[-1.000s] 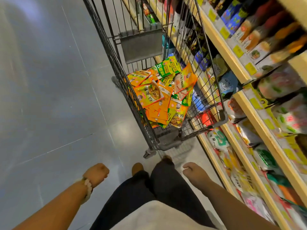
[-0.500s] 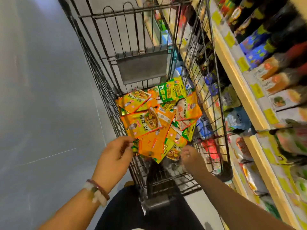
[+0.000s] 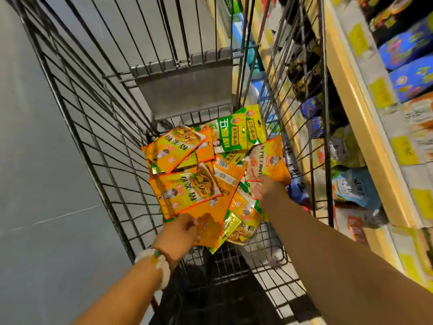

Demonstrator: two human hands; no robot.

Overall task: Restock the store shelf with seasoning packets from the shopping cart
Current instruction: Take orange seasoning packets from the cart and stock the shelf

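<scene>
While you lean over the shopping cart (image 3: 98,127), both of your hands are down in it, well apart from each other, with the pile of seasoning packets (image 3: 206,181) between and just past them.

Your left hand (image 3: 179,233) is at the near edge of the pile. Its fingers go in under an orange packet (image 3: 208,221), so you cannot see the tips. It looks like they hold that packet, but the grip is hidden, so I cannot tell for sure. A pale bracelet (image 3: 155,266) sits on that wrist.

Your right hand (image 3: 271,187) is at the right side of the pile. Only the back of it shows. Its fingers are tucked behind a yellow packet (image 3: 269,160) that stands up a bit against the cart's wire side. It seems to be pinching the bottom edge of that packet.

Two green packets (image 3: 236,132) lie at the far end of the pile, beyond both hands. The words on most packets are too blurry to read.

To the right of your right arm is the store shelf (image 3: 365,127), seen partly through the wires. Its bags and boxes are fuzzy and cut off at the edge.
</scene>
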